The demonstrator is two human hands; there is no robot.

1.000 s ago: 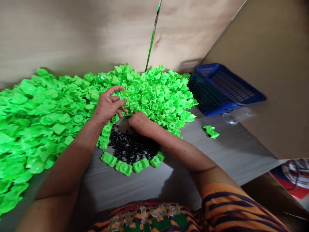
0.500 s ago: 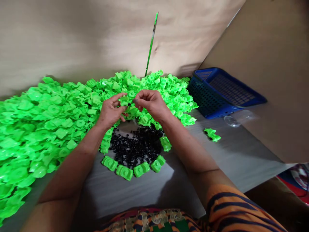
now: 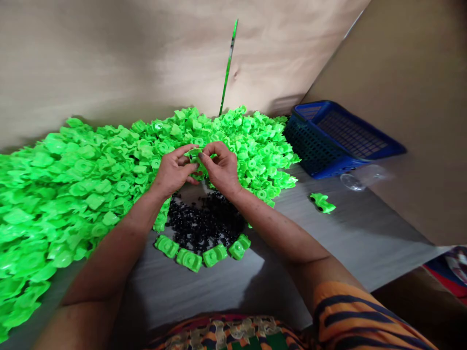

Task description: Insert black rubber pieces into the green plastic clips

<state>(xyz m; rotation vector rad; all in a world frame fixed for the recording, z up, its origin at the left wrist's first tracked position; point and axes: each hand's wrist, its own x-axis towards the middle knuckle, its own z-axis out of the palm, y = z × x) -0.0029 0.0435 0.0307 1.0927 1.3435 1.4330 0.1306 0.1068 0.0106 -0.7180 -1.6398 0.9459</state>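
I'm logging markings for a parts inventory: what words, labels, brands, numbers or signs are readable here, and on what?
No readable text anywhere.
The toy car body in the hands: too small and partly covered to tell.
The pile of green toy car bodies and the black parts: any marks would be too small to read.
The blue basket and wooden back wall: no lettering visible.

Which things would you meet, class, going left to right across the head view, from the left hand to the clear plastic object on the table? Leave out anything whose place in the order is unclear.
Left hand → held green piece → right hand → lone green piece → clear plastic object.
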